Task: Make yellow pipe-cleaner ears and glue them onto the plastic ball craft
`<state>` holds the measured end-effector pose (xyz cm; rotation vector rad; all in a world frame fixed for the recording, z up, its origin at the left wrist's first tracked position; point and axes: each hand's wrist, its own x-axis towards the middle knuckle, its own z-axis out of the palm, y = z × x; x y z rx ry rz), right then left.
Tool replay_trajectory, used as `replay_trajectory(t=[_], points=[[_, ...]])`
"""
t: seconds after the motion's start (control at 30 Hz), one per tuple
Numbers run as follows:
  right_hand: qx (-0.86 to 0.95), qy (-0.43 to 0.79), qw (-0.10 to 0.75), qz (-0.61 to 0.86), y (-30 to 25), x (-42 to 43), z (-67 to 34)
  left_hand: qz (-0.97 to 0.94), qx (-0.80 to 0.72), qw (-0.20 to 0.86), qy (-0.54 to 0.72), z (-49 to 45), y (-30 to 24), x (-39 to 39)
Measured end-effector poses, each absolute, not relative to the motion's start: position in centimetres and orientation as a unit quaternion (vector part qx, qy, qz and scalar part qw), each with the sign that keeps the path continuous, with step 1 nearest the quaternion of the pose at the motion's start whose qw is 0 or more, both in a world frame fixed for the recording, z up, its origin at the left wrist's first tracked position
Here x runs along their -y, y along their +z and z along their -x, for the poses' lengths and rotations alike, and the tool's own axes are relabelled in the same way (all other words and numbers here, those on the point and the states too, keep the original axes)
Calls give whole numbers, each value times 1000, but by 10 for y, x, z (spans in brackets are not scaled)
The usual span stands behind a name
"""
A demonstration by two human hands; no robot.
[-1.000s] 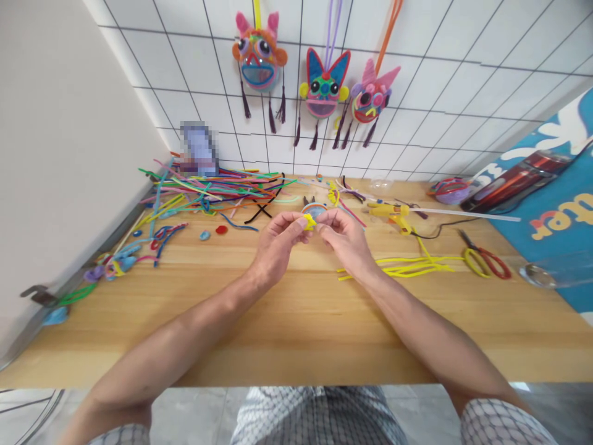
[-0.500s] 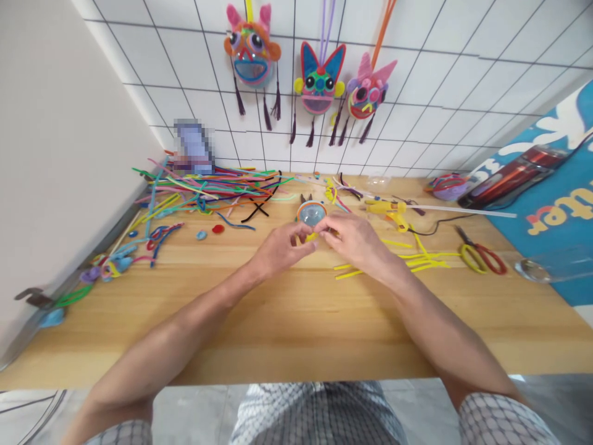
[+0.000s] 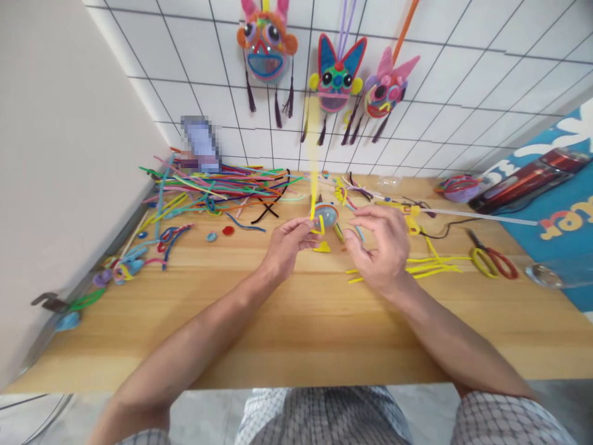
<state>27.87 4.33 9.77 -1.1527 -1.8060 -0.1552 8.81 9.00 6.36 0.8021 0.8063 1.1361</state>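
Pinched in the fingers of my left hand is a yellow pipe cleaner, its long end pointing up and blurred, its near end bent into an angular hook. My right hand hovers just to the right, fingers apart and curved, holding nothing. Behind the left fingertips a clear rounded piece with an orange-and-blue rim rests on the table, partly hidden. A small yellow shaped piece lies below it. More yellow pipe cleaners are spread beyond my right wrist.
Many coloured pipe cleaners are heaped at the back left. A yellow glue gun, scissors and a red thermos stand or lie on the right. Three decorated masks hang on the tiled wall. A phone leans at the back.
My hands have moved apart, the right one drawing back to the right and opening. The yellow pipe cleaner now stands up from my left fingers. The whole view has shifted slightly.
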Motion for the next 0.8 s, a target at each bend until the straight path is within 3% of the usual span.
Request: replay_trajectory(t=[0.27, 0.8], points=[[690, 171, 511, 482, 63, -54, -258, -348, -363, 687, 525, -90, 70, -76], [682, 176, 504, 500, 69, -57, -260, -486, -385, 610, 494, -93, 66, -70]])
